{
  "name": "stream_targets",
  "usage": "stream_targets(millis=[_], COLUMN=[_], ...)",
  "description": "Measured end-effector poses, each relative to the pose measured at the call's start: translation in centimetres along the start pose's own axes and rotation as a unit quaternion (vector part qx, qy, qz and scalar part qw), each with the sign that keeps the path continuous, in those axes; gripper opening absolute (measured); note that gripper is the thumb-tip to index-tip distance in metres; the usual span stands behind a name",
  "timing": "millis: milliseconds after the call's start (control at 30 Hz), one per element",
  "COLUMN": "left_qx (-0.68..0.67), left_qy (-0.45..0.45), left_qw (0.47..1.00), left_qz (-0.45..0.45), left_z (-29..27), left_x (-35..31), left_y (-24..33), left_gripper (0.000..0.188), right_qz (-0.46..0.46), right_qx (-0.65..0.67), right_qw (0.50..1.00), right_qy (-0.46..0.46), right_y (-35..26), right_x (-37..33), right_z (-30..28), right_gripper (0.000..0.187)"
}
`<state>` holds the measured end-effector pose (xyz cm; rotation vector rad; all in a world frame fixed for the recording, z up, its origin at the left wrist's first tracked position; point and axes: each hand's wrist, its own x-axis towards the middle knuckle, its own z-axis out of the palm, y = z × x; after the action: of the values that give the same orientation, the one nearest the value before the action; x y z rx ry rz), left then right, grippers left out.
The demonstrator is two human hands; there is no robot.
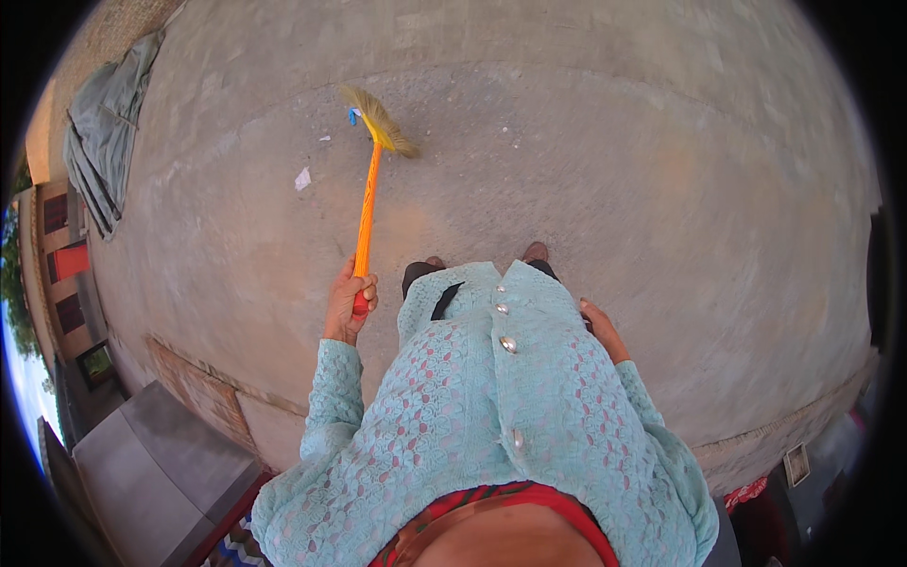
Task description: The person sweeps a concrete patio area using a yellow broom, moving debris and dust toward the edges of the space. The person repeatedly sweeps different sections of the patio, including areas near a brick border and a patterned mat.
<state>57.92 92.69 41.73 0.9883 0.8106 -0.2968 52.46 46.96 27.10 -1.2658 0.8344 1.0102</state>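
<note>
My left hand [351, 300] is closed around the red end of a broom's orange handle [367, 213]. The broom slants away from me, and its pale, fanned bristles [383, 123] rest on the ground ahead, slightly left of my feet. Right by the bristles lies a small blue scrap [354, 115]. A crumpled white piece of litter [302, 179] is on the ground left of the handle. My right hand [606, 329] hangs low at my right side against the light-blue lace jacket [453, 378]. Most of its fingers are hidden, with something dark beside them that I cannot make out.
Rough grey concrete ground [661, 208] spreads around my shoes [536, 251], with small bits scattered ahead. A grey-green tarp [109, 132] lies bunched at the far left. A large grey box-like thing [161, 468] stands at the lower left, near a low brick edge [194, 387].
</note>
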Motion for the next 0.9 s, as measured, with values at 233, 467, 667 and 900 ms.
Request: stream_targets(millis=[233, 467, 667, 900], left_qx=[-0.075, -0.141, -0.092, -0.062], left_qy=[-0.061, -0.216, -0.331, -0.259], left_qw=[0.995, 0.956, 0.914, 0.932], left_qz=[-0.024, -0.138, -0.215, -0.248], left_z=[4.2, 6.6, 11.5, 18.1], left_x=[-2.5, 6.5, 16.2, 26.3], left_y=[1.8, 3.5, 4.5, 0.4], left_gripper=[0.066, 0.071, 0.066, 0.064], right_qz=[0.035, -0.016, -0.011, -0.050], right_qx=[-0.184, -0.241, -0.147, -0.049], right_qw=[0.981, 0.969, 0.988, 0.997], right_qy=[-0.048, -0.055, 0.042, -0.005], right_y=[-10.4, -17.2, -13.1, -15.7], right_x=[0.4, 2.0, 0.9, 5.1], right_z=[1.9, 4.3, 0.4, 0.6], right_gripper=[0.077, 0.080, 0.080, 0.082])
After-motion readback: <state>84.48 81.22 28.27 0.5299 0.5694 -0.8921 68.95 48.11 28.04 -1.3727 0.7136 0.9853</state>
